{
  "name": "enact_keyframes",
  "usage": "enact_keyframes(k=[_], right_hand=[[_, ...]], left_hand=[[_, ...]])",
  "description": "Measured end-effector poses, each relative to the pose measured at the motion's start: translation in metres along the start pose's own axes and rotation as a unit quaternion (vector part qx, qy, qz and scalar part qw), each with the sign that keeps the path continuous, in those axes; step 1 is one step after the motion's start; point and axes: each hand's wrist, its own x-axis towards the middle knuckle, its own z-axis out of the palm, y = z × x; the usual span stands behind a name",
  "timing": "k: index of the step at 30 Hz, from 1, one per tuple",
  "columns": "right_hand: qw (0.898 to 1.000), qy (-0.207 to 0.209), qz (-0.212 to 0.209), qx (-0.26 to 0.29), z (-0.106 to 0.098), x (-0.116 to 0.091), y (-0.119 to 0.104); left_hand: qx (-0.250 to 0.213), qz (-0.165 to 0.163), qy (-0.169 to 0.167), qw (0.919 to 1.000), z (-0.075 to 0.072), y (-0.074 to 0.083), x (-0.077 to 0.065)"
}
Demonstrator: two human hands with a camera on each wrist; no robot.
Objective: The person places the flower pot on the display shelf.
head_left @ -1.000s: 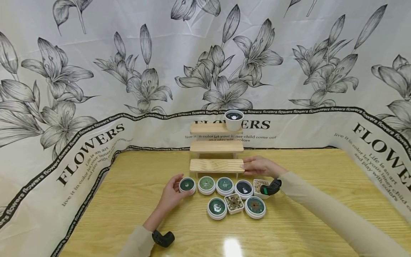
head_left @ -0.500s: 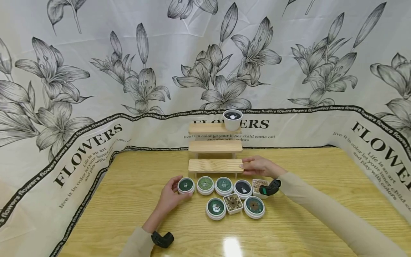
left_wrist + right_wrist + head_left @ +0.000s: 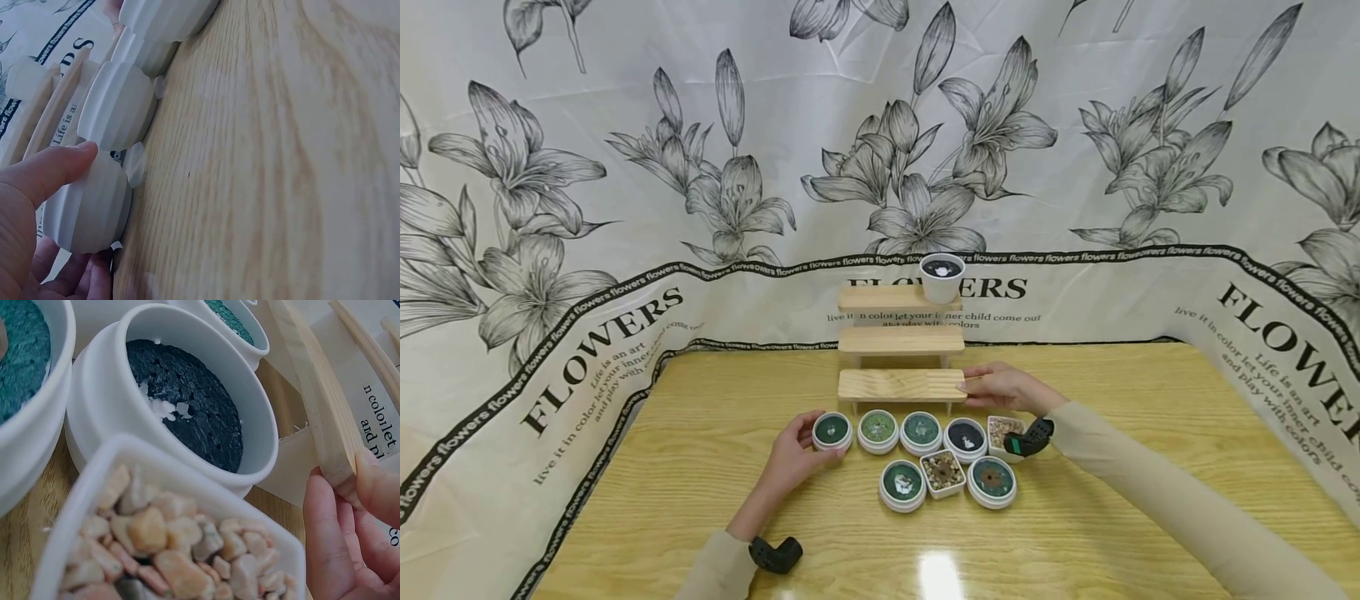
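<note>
My left hand [image 3: 795, 454] holds the leftmost round white pot [image 3: 832, 431], which has a dark green filling. In the left wrist view, the thumb [image 3: 69, 164] lies on the ribbed wall of this pot [image 3: 94, 209] and fingertips show on its far side. My right hand [image 3: 1006, 388] is at the right end of a three-step wooden display stand [image 3: 901, 385]. Its thumb and fingers pinch the end of the lowest board [image 3: 334, 450]. A white pot [image 3: 942, 282] with dark filling stands on the top step, toward the right.
Green-filled pots [image 3: 877, 430] and a dark-filled pot [image 3: 966, 439] line up before the stand. A square pot of pinkish pebbles [image 3: 181, 531] sits under the right wrist. Nearer are a square gravel pot [image 3: 943, 473] and two round pots. A flowered cloth [image 3: 760, 304] hangs behind the table.
The head view has shifted a little, so things sit slightly further left in it. Both hands keep their holds, and the pots stay in place.
</note>
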Motion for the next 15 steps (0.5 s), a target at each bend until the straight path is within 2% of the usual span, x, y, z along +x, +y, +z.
enact_keyframes(k=[8, 15], right_hand=[[1.000, 0.006, 0.005, 0.004, 0.0005, 0.0003, 0.0004], [1.000, -0.005, -0.002, 0.014, 0.0012, -0.0016, 0.0005]], left_hand=[[0.000, -0.003, -0.004, 1.0000, -0.0011, -0.0007, 0.0001], [-0.006, 0.000, -0.002, 1.0000, -0.0005, -0.0019, 0.0001]])
